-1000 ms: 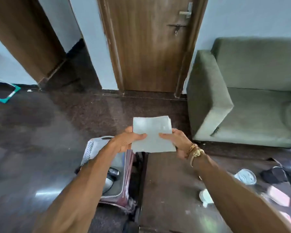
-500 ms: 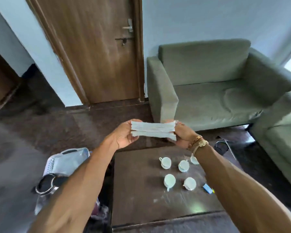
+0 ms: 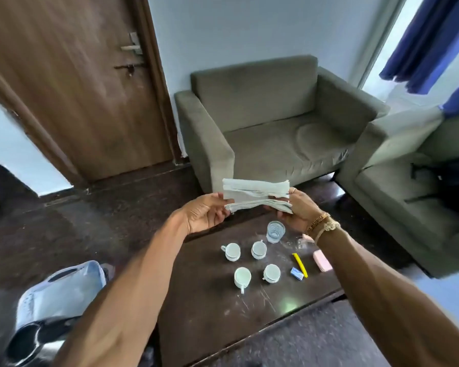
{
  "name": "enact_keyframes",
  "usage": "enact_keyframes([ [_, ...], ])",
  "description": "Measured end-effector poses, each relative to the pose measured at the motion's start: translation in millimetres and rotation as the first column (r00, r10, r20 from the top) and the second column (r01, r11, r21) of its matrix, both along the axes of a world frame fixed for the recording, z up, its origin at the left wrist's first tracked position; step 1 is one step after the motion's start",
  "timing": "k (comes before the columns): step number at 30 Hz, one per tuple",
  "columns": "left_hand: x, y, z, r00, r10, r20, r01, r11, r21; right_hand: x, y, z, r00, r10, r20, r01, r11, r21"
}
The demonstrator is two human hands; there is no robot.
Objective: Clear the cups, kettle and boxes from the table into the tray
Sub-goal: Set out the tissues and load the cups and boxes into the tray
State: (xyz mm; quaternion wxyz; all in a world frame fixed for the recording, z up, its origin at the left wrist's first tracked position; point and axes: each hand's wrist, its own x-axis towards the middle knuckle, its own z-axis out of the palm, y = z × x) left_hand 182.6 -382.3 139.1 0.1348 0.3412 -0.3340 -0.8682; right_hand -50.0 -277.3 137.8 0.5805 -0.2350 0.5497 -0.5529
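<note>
- Far left, on the floor: the pale tray [image 3: 64, 284] with a dark, shiny kettle [image 3: 35, 343] at its near end, blurred at the frame's corner. The kettle looks cleared, though whether it sits fully inside cannot be told.
- The left grip [image 3: 204, 213] pinches one end of a folded paper stack [image 3: 255, 193], held in the air over the far edge of the surface [image 3: 210, 319].
- Four white cups [image 3: 232, 251] stand in two pairs mid-surface, none in the tray; a glass [image 3: 275, 231] sits just behind them.
- The right grip [image 3: 297, 211] is curled round the stack's other end.
- Further right, a yellow sachet [image 3: 300, 264], a small blue box [image 3: 296, 274] and a pink box [image 3: 322, 260] lie uncollected.
- Most of the clearing appears to be left.
</note>
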Motion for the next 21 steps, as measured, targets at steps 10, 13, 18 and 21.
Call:
enact_keyframes([
  [10,-57.6,3.5,1.0,0.937,-0.284,0.205,0.319,0.934,-0.161,-56.4,31.0,0.0,0.998,-0.070,0.003,0.070,0.997,-0.025],
  [13,-81.0,10.8,-0.5,0.956,-0.279,0.092,0.290,0.945,-0.147,-78.2,38.6,-5.4,0.996,-0.085,0.014,0.085,0.996,0.000],
  [18,-126.0,22.8,-4.9,0.973,-0.229,0.005,0.228,0.967,-0.115,-123.2,46.7,-9.3,0.995,-0.077,0.065,0.077,0.997,0.012],
  [21,-159.3,32.7,-5.0,0.986,-0.166,-0.011,0.165,0.985,-0.057,-158.8,48.3,-10.3,0.999,-0.032,0.013,0.031,0.999,0.035],
])
